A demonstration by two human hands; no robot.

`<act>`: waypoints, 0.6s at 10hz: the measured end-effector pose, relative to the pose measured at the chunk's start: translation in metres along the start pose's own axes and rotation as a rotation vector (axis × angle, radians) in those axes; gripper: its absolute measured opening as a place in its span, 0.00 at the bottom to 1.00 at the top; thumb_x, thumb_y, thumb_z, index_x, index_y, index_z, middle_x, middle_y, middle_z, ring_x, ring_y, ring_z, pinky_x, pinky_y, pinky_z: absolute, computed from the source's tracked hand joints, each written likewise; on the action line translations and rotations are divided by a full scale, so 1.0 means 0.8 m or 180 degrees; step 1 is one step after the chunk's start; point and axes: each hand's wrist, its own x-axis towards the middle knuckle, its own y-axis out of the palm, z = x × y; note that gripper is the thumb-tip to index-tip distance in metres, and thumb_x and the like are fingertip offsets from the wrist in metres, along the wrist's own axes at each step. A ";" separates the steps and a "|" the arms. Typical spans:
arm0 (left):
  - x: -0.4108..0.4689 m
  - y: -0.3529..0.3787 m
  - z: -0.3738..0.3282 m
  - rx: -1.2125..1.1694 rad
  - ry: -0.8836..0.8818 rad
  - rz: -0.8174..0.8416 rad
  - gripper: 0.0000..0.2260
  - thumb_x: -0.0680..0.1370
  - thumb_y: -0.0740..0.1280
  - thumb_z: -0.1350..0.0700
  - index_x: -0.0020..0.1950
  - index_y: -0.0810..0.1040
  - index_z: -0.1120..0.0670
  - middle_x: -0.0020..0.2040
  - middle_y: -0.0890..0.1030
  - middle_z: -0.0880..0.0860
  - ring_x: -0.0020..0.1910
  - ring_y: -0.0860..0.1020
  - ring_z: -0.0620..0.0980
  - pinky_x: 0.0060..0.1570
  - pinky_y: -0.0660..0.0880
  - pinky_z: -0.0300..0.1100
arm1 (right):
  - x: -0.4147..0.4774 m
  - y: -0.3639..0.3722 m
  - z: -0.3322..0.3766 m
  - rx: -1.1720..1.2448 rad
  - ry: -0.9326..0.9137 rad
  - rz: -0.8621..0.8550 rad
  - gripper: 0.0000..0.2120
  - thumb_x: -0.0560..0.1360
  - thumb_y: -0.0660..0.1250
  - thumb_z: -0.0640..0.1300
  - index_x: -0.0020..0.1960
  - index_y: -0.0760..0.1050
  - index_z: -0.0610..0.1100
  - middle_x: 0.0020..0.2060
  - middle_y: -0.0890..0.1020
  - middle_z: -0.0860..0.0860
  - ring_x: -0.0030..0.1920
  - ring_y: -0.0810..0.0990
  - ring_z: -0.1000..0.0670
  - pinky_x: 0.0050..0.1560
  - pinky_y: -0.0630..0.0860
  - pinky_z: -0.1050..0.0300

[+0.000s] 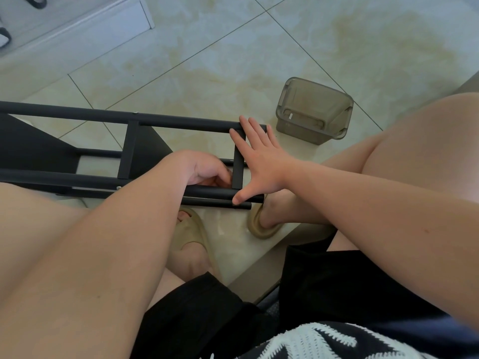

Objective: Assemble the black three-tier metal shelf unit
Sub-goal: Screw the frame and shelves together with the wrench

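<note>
The black metal shelf unit lies on its side on the tiled floor, its long tubes running left to right in front of my knees. My right hand lies flat and spread over the frame's right end, fingers on the far tube and end crossbar, thumb on the near tube. My left hand reaches down inside the frame with its fingers curled under by the near tube; what they hold is hidden. A black shelf panel shows at the left.
A smoky translucent plastic box sits on the floor just right of the frame. My feet in beige slippers are under the near tubes. A white step or ledge with dark sandals is at the far left.
</note>
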 end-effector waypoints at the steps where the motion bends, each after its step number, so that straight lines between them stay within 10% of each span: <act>1: 0.000 -0.002 0.001 0.0055 -0.0060 -0.0037 0.16 0.77 0.66 0.62 0.64 0.80 0.64 0.61 0.81 0.62 0.59 0.79 0.59 0.69 0.72 0.52 | 0.000 0.001 0.000 -0.0016 0.0004 -0.0007 0.72 0.59 0.71 0.78 0.82 0.34 0.43 0.78 0.29 0.41 0.78 0.27 0.41 0.78 0.33 0.39; 3: 0.001 0.004 -0.001 0.0120 0.0022 -0.0158 0.16 0.78 0.66 0.64 0.65 0.77 0.66 0.50 0.81 0.60 0.47 0.79 0.55 0.52 0.76 0.44 | 0.000 0.001 0.000 -0.0017 0.0007 -0.0012 0.72 0.59 0.71 0.78 0.82 0.34 0.43 0.78 0.29 0.41 0.78 0.27 0.41 0.78 0.33 0.39; 5: -0.003 -0.001 0.001 0.0140 -0.0081 -0.0050 0.17 0.75 0.69 0.59 0.63 0.81 0.62 0.60 0.83 0.59 0.60 0.80 0.58 0.68 0.72 0.51 | 0.000 0.002 0.001 -0.0018 0.0006 -0.0010 0.72 0.59 0.71 0.78 0.82 0.34 0.43 0.78 0.29 0.41 0.78 0.27 0.41 0.78 0.33 0.39; 6: 0.000 0.002 0.001 0.0292 -0.0012 -0.0275 0.24 0.70 0.73 0.57 0.64 0.79 0.65 0.55 0.83 0.61 0.51 0.80 0.55 0.63 0.74 0.50 | 0.000 0.002 0.001 -0.0017 0.0002 -0.0007 0.72 0.59 0.71 0.78 0.81 0.33 0.43 0.78 0.29 0.41 0.78 0.27 0.41 0.78 0.33 0.39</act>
